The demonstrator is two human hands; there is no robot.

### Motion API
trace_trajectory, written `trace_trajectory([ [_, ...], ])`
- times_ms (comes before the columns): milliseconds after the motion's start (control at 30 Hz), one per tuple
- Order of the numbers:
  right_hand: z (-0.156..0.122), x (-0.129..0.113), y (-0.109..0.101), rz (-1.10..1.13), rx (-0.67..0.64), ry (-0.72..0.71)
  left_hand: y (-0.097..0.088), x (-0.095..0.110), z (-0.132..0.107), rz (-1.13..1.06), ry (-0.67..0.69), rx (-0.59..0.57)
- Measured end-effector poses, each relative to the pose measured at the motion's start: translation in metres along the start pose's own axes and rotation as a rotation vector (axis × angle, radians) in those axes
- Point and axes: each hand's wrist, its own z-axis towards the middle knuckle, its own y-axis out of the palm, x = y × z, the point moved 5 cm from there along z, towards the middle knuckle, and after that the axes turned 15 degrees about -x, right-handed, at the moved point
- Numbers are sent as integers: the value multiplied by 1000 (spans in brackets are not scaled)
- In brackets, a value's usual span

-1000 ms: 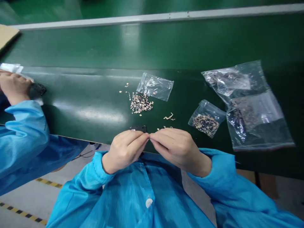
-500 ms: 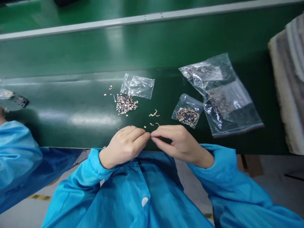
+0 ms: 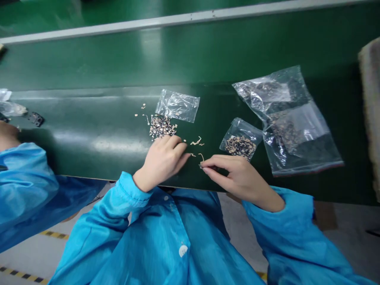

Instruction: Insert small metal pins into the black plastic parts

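Note:
My left hand [image 3: 162,160] rests just below a heap of small metal pieces [image 3: 162,126] on the green belt, its fingers slightly apart and holding nothing I can see. My right hand [image 3: 234,176] has thumb and forefinger close together at the tips, and whatever lies between them is too small to tell. A few loose curled metal scraps [image 3: 196,141] lie between my hands and the heap. A small clear plastic bag [image 3: 177,105] lies flat above the heap.
A small bag of metal pieces [image 3: 241,145] and a large clear bag [image 3: 286,118] lie to the right on the green conveyor belt [image 3: 267,43]. At the left, a co-worker's blue sleeve [image 3: 25,182] and hand [image 3: 7,136] are near a black part [image 3: 36,118].
My hands have parted from their fingertip-to-fingertip position. The left has moved up toward the heap, and the right has moved to the right. The view has shifted slightly.

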Motion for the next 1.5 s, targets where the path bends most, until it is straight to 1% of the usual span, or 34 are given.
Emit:
trace_trajectory([
  [100, 4, -4, 3, -59, -41, -48, 3, 6, -3, -303, 69, -110],
  [167, 8, -8, 6, -73, -54, -81, 3, 11, -8, -367, 81, -172],
  [233, 11, -9, 6, -31, -44, -75, 1, 12, -15, -382, 53, -161],
  [333, 14, -7, 6, 88, -12, -47, -3, 7, -25, -482, 8, -66],
  [367, 15, -8, 6, 121, -4, -51, -3, 5, -28, -521, -13, -55],
  [433, 17, -10, 7, 146, 8, -86, -1, 1, -33, -589, -61, -70],
  [533, 22, -17, 9, 106, -11, -145, 1, -3, -37, -703, -111, -158],
  [600, 25, -21, 12, 68, -40, -160, 0, -6, -39, -769, -125, -226],
  [667, 28, -23, 13, 35, -68, -151, -1, -7, -41, -811, -111, -305],
  [733, 31, -25, 15, -5, -87, -140, -1, -8, -43, -825, -82, -336],
  [800, 33, -27, 17, -45, -111, -138, -2, -9, -46, -797, -80, -284],
  [900, 36, -30, 22, -91, -149, -138, -1, -10, -50, -705, -98, -145],
  [967, 38, -32, 24, -101, -139, -123, 1, -11, -54, -694, -121, -75],
  [1000, 39, -33, 24, -107, -104, -116, 2, -13, -56, -715, -152, -43],
  [1067, 37, -39, 19, -166, 50, -124, 6, -18, -60, -808, -251, 12],
  [1133, 32, -49, 15, -300, 233, -187, 12, -23, -65, -943, -352, 34],
  [1167, 30, -55, 15, -379, 293, -229, 14, -24, -67, -1006, -386, 37],
  [1200, 29, -60, 17, -450, 318, -267, 16, -24, -68, -1057, -404, 41],
  [1267, 30, -67, 24, -535, 294, -303, 17, -23, -69, -1107, -407, 58],
  [1333, 33, -68, 30, -558, 251, -294, 15, -21, -70, -1097, -381, 86],
  [1433, 36, -66, 34, -534, 214, -266, 10, -17, -71, -995, -311, 125],
  [1500, 37, -65, 33, -511, 201, -257, 5, -14, -71, -887, -231, 144],
])
